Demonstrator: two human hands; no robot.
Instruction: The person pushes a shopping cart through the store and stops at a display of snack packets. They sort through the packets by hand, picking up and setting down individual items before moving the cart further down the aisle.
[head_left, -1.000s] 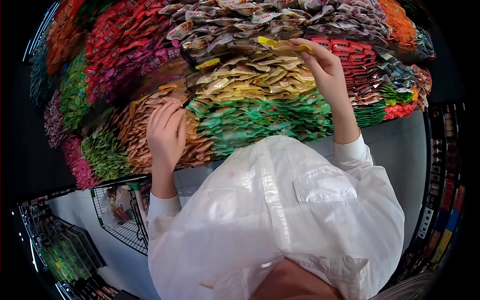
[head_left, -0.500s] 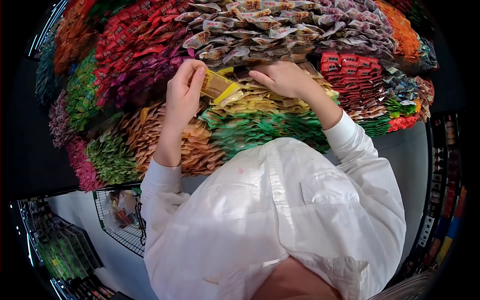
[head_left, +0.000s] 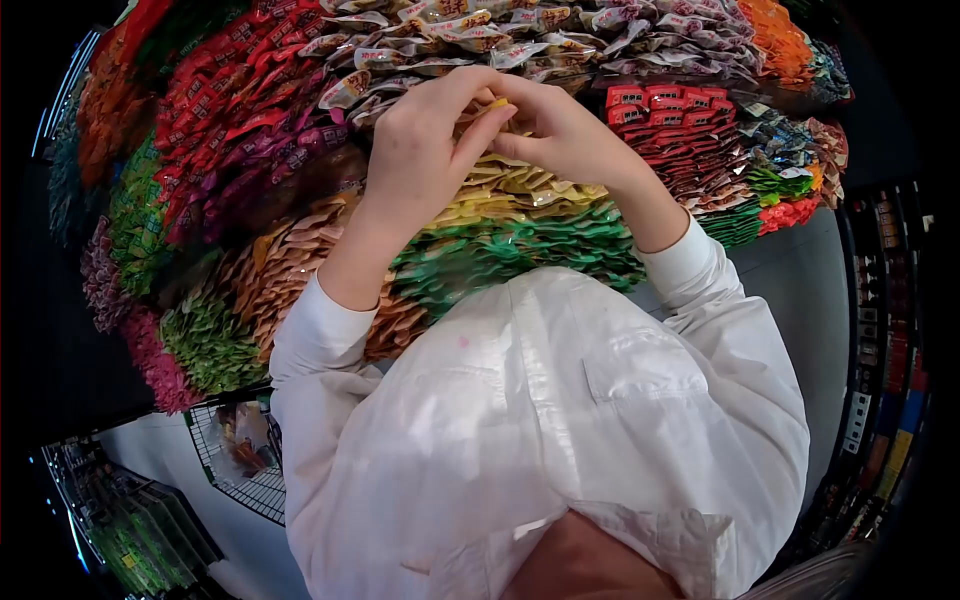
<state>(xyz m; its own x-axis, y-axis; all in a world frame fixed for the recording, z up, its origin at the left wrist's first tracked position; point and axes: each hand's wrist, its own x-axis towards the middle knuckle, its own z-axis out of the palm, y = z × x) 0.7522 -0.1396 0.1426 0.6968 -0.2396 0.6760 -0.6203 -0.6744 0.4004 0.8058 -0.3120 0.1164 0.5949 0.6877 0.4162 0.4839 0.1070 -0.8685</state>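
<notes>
My left hand (head_left: 425, 145) and my right hand (head_left: 565, 130) meet above the heap of packaged snacks, fingertips close together. Between them a small yellow bit of a snack packet (head_left: 498, 103) shows; the fingers and the back of my left hand hide the rest. Both hands are closed at the packet, thumbs bent inward. Just below lie rows of yellow snack packets (head_left: 500, 190), with green packets (head_left: 510, 250) nearer my body. Beyond the hands are whitish clear-wrapped packets (head_left: 450, 40).
Red packets (head_left: 235, 90) are piled at the left, and boxy red packs (head_left: 670, 105) at the right. Orange-brown packets (head_left: 295, 260) lie near my left forearm. A wire shopping cart (head_left: 245, 490) with bagged goods stands at lower left. Shelves (head_left: 885, 350) line the right side.
My left hand has moved right and up with the yellow packet, and my right hand has turned in to meet it. The packet, plainly visible before, is mostly covered. The view has shifted slightly.
</notes>
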